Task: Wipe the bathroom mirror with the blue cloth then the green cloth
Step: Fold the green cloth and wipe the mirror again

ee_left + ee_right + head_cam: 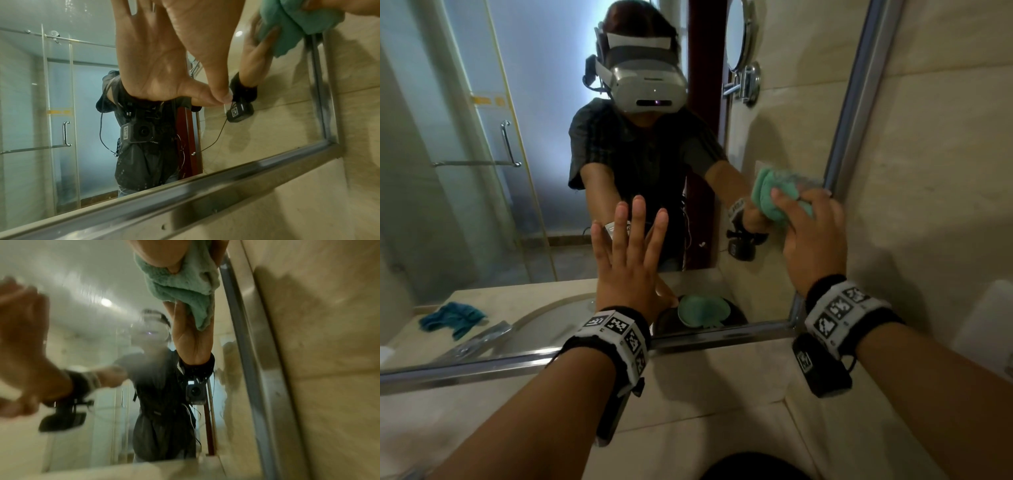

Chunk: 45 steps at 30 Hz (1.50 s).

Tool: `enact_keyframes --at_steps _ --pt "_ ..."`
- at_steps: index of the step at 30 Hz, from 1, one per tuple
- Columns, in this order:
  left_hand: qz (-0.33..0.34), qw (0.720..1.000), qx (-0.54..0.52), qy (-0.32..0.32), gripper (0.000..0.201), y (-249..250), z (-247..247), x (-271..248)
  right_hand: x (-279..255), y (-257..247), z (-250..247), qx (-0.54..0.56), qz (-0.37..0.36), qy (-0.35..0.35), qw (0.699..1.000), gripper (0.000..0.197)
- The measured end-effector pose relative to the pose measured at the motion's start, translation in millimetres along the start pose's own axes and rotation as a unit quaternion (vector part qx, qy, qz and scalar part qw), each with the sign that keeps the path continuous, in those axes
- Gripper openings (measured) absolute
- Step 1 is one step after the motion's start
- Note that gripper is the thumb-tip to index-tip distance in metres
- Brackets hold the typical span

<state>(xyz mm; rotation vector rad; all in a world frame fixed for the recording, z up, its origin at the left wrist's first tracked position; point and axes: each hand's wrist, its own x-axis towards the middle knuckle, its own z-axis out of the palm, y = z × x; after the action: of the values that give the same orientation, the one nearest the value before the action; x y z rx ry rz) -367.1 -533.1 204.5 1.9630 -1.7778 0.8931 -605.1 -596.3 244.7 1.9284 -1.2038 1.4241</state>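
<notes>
The bathroom mirror point(482, 212) has a steel frame point(859, 102). My right hand point(815, 240) grips a bunched green cloth point(787, 205) and presses it on the glass beside the frame's right edge. In the right wrist view the green cloth point(185, 288) hangs below my right hand point(162, 254). My left hand point(631, 246) lies flat on the glass with fingers spread and holds nothing. Its thumb point(205, 48) meets its own reflection in the left wrist view, with the green cloth point(298, 16) at top right. The blue cloth point(452, 318) shows only as a reflection, crumpled on the counter at lower left.
Beige tiled wall point(928, 171) borders the mirror on the right, and a beige ledge point(722, 428) runs below it. The glass reflects a person wearing a headset, a glass shower door point(482, 137), a round wall mirror point(738, 34) and a dark dish holding something green point(702, 310).
</notes>
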Motion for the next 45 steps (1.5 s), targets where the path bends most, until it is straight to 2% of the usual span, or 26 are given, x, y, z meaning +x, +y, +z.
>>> enact_keyframes --at_steps 3,8,15,19,24,29,32,35,37,42,45 --pt "0.009 1.0 0.009 0.012 0.15 -1.6 4.3 0.1 -36.3 9.5 14.0 0.008 -0.016 -0.029 0.999 0.042" --pt "0.013 1.0 0.015 0.023 0.15 -1.9 7.2 -2.1 -79.4 15.0 28.1 -0.015 -0.079 -0.009 0.997 0.031" --pt "0.026 0.999 0.021 0.032 0.14 -3.7 9.9 -6.9 -138.3 20.2 43.0 -0.043 -0.087 -0.08 0.992 0.046" --pt "0.039 0.998 0.016 0.041 0.134 -5.1 9.3 -11.2 -160.9 20.4 48.6 -0.044 -0.079 -0.122 0.988 0.042" --pt "0.06 0.998 0.034 -0.001 0.133 -11.2 25.0 -45.7 -150.5 7.7 38.6 -0.006 -0.068 -0.155 0.986 0.044" --pt "0.054 0.998 0.024 -0.016 0.127 -17.0 48.3 -78.9 -90.2 -41.6 31.0 0.043 -0.04 -0.092 0.994 0.053" --pt "0.05 0.999 0.012 -0.012 0.119 -16.3 58.6 -85.6 -94.1 -49.9 40.3 0.045 -0.084 -0.079 0.992 0.049" --pt "0.047 0.998 0.022 -0.018 0.116 -16.6 65.3 -90.4 -130.9 -36.2 49.5 0.029 -0.166 -0.137 0.976 0.036" --pt "0.049 0.998 0.027 -0.02 0.116 -18.7 67.8 -91.2 -149.0 -25.4 49.9 0.015 -0.186 -0.168 0.968 0.034" --pt "0.046 0.998 0.013 -0.052 0.111 -16.7 63.4 -92.0 -158.0 -14.0 40.7 -0.024 -0.157 -0.204 0.966 0.032" --pt "0.034 0.993 0.006 -0.114 0.112 -12.5 50.0 -93.6 -162.2 -14.1 34.4 -0.021 -0.061 -0.263 0.963 0.041"
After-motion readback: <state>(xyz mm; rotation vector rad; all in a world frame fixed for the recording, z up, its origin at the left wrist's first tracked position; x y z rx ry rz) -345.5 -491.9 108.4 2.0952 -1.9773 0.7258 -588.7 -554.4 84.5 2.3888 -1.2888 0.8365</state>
